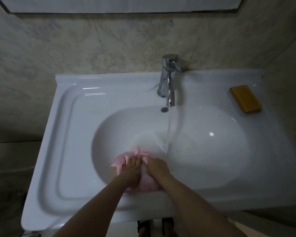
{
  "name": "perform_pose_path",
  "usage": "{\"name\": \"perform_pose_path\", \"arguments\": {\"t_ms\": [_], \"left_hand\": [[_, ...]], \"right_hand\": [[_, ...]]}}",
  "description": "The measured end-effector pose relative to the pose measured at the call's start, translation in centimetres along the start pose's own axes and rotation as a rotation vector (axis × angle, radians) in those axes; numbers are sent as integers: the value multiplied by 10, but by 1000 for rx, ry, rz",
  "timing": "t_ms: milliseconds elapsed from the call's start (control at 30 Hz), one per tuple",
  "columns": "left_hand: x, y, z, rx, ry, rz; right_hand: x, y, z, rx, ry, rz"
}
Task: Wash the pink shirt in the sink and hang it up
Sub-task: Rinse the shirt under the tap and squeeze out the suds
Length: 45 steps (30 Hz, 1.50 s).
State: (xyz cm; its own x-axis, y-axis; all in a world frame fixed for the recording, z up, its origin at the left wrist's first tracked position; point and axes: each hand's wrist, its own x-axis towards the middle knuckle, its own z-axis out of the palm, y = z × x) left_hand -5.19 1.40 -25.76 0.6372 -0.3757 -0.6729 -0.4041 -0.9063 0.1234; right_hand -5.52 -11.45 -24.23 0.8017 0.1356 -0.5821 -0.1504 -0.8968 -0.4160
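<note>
The shirt point(146, 185) lies bunched at 6 o'clock in the basin, against the near wall of the sink point(67, 134). The left hand point(132, 170) and right hand point(158, 170) sit side by side and grip the wad between them. Water point(168, 130) from the tap point(168, 79) at 12 o'clock lands just beyond the cloth. Soap point(245, 99) rests at 2 o'clock. This looks like the scrubbing or rinsing step. Next would be wringing, which calls for a twisting two-handed grip.
</note>
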Motion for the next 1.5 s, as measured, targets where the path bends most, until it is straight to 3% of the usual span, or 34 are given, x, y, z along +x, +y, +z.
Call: {"name": "perform_pose_path", "arguments": {"t_ms": [267, 433, 533, 633, 800, 1500], "left_hand": [[0, -1, -5, -105, 90, 34], [7, -7, -5, -88, 15, 23], [5, -6, -3, -116, -21, 16], [2, -5, -6, -116, -14, 40], [-3, -15, -6, -120, -62, 62], [0, -9, -2, -114, -77, -2]], "right_hand": [[10, 7, 0, 199, -114, 148], [-12, 16, -7, 477, -41, 86], [-22, 19, 3, 298, -121, -75], [-21, 26, 16, 155, -151, -83], [-26, 31, 16, 147, -70, -99], [-23, 38, 16, 156, -90, -120]]}}
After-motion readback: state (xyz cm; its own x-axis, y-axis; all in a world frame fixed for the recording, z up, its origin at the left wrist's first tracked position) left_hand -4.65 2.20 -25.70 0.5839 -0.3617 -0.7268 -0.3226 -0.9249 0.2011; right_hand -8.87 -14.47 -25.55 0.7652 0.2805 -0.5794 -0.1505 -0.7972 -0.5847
